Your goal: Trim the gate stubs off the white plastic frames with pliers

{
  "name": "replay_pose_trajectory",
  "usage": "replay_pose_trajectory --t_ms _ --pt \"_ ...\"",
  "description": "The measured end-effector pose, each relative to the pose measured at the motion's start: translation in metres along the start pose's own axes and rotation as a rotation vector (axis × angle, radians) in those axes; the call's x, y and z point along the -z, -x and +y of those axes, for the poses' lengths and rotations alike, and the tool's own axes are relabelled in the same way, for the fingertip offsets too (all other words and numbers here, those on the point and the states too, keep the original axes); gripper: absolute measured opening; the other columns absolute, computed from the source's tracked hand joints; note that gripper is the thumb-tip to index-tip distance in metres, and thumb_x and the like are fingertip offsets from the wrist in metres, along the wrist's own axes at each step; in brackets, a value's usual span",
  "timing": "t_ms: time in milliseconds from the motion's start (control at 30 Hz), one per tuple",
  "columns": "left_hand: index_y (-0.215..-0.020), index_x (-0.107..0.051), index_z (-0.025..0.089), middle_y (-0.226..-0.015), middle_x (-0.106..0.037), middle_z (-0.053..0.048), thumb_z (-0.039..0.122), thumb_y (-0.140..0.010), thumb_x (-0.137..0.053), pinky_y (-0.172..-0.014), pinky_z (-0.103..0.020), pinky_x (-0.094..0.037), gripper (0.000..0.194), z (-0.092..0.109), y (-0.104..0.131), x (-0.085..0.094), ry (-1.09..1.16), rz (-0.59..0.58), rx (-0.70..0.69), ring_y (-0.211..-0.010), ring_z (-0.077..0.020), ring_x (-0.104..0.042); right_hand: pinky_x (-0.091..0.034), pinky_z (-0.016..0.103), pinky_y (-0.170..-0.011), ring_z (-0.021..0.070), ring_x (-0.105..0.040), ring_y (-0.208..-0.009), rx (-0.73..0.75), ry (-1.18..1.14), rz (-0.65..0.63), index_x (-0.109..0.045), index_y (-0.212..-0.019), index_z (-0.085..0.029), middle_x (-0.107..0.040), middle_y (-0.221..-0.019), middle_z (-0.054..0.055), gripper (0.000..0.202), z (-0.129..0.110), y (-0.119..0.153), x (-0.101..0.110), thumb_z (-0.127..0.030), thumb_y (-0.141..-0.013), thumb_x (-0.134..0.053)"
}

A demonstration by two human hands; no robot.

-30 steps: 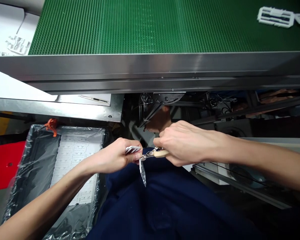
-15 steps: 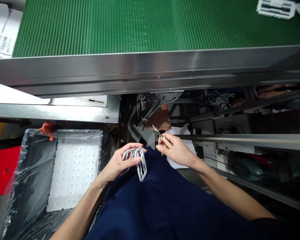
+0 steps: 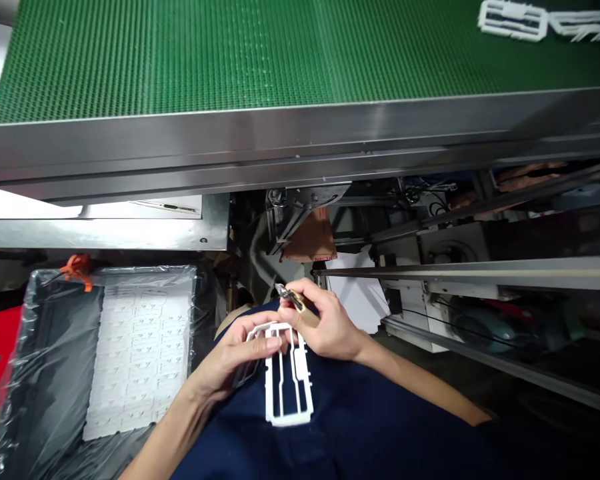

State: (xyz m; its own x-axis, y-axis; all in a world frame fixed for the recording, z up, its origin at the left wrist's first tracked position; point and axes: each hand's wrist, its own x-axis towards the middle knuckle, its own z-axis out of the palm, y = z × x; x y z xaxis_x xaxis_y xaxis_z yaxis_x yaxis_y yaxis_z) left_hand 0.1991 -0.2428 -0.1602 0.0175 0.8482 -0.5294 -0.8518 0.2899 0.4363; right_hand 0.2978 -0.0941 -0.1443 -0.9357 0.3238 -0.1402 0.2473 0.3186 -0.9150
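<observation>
My left hand (image 3: 243,350) is closed on white plastic frames (image 3: 289,413), thumb on the front. One frame hangs with its open slots towards me; another part of white framework shows behind it, tilted to the left. In my right hand (image 3: 330,323) are small nippers (image 3: 295,299) with a beige handle, their metal head pointing up and left. My right fingers are beside the top of the front frame, close to the left fingertips. Whether they touch the frame is hard to tell. Both hands are over my dark blue clothing.
A green ribbed conveyor belt (image 3: 260,60) with a metal side rail (image 3: 280,137) runs across in front. Two similar white frames (image 3: 513,20) lie on its right end. A plastic-lined dark crate (image 3: 50,360) with stacked white parts (image 3: 135,360) stands at left. Metal bars (image 3: 480,268) extend at right.
My right hand has moved left and down with the nippers, up to the left hand. The front frame has turned to face me more fully. The view has shifted slightly right.
</observation>
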Motion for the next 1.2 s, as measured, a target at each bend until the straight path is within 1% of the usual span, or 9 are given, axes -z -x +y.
replay_pose_trajectory --t_ms 133,233,300,367,500,600,800,967,1200 --pt "-0.105 -0.056 0.02 -0.086 -0.065 -0.004 0.018 -0.075 -0.067 -0.079 -0.03 -0.045 0.031 0.007 0.005 -0.015 0.005 -0.11 0.048 -0.083 -0.0177 -0.061 -0.046 0.026 -0.073 0.0139 -0.056 -0.077 -0.004 0.019 0.149 -0.049 -0.096 -0.02 -0.057 -0.085 0.003 0.015 -0.007 0.013 -0.002 -0.024 -0.082 -0.053" --pt "-0.101 -0.056 0.02 -0.078 -0.065 -0.003 0.017 -0.075 -0.068 -0.073 -0.03 -0.046 0.028 0.014 0.002 -0.021 -0.06 -0.155 0.052 -0.074 -0.0173 -0.061 -0.046 0.025 -0.07 0.0134 -0.056 -0.076 0.086 0.048 0.166 -0.049 -0.096 -0.02 -0.057 -0.086 0.003 0.017 -0.014 0.012 0.009 -0.02 -0.08 -0.054" --pt "-0.095 -0.06 0.019 -0.076 -0.064 -0.001 0.017 -0.075 -0.068 -0.067 -0.025 -0.045 0.022 0.017 -0.001 -0.022 -0.145 -0.118 0.012 -0.069 -0.0137 -0.058 -0.045 0.024 -0.068 0.0127 -0.055 -0.074 0.142 0.096 0.082 -0.049 -0.096 -0.02 -0.057 -0.085 0.002 0.021 -0.018 0.008 0.022 -0.018 -0.077 -0.055" --pt "-0.092 -0.065 0.018 -0.078 -0.064 0.0 0.017 -0.075 -0.067 -0.064 -0.021 -0.043 0.017 0.019 -0.003 -0.02 -0.265 -0.069 -0.014 -0.068 -0.0114 -0.055 -0.043 0.023 -0.066 0.012 -0.053 -0.071 0.175 0.161 -0.05 -0.049 -0.095 -0.019 -0.057 -0.083 0.001 0.024 -0.02 0.004 0.035 -0.016 -0.072 -0.057" --pt "-0.095 -0.069 0.019 -0.083 -0.064 0.0 0.02 -0.077 -0.063 -0.063 -0.02 -0.04 0.018 0.024 -0.005 -0.015 -0.513 0.011 0.025 -0.07 -0.0109 -0.052 -0.037 0.021 -0.061 0.0102 -0.05 -0.067 0.171 0.28 -0.31 -0.05 -0.093 -0.018 -0.057 -0.081 -0.001 0.028 -0.024 -0.007 0.054 -0.011 -0.067 -0.056" --pt "-0.096 -0.07 0.02 -0.082 -0.064 0.0 0.019 -0.077 -0.062 -0.065 -0.021 -0.04 0.021 0.025 -0.005 -0.014 -0.605 0.022 0.061 -0.071 -0.0121 -0.052 -0.032 0.019 -0.055 0.0084 -0.047 -0.061 0.114 0.337 -0.451 -0.049 -0.092 -0.019 -0.057 -0.075 -0.003 0.028 -0.029 -0.017 0.058 -0.01 -0.067 -0.056" --pt "-0.097 -0.07 0.021 -0.085 -0.067 0.0 0.016 -0.075 -0.06 -0.071 -0.022 -0.041 0.024 0.018 -0.004 -0.017 -0.565 0.004 0.036 -0.079 -0.0144 -0.056 -0.028 0.019 -0.051 0.0087 -0.048 -0.056 0.094 0.42 -0.653 -0.05 -0.09 -0.019 -0.058 -0.068 -0.004 0.023 -0.038 -0.03 0.057 -0.013 -0.069 -0.058" --pt "-0.097 -0.07 0.022 -0.09 -0.068 0.0 0.018 -0.076 -0.06 -0.071 -0.022 -0.042 0.024 0.015 -0.002 -0.016 -0.57 -0.028 0.024 -0.082 -0.0157 -0.057 -0.028 0.019 -0.05 0.0098 -0.051 -0.058 0.132 0.442 -0.744 -0.053 -0.096 -0.019 -0.062 -0.073 -0.002 0.028 -0.04 -0.036 0.056 -0.012 -0.069 -0.056" --pt "-0.096 -0.069 0.018 -0.095 -0.068 -0.002 0.016 -0.076 -0.059 -0.075 -0.023 -0.043 0.022 0.015 -0.003 -0.017 -0.537 -0.036 -0.005 -0.086 -0.0168 -0.059 -0.028 0.019 -0.05 0.0105 -0.053 -0.061 0.175 0.474 -0.795 -0.056 -0.1 -0.019 -0.063 -0.074 -0.001 0.035 -0.041 -0.043 0.055 -0.009 -0.067 -0.055"
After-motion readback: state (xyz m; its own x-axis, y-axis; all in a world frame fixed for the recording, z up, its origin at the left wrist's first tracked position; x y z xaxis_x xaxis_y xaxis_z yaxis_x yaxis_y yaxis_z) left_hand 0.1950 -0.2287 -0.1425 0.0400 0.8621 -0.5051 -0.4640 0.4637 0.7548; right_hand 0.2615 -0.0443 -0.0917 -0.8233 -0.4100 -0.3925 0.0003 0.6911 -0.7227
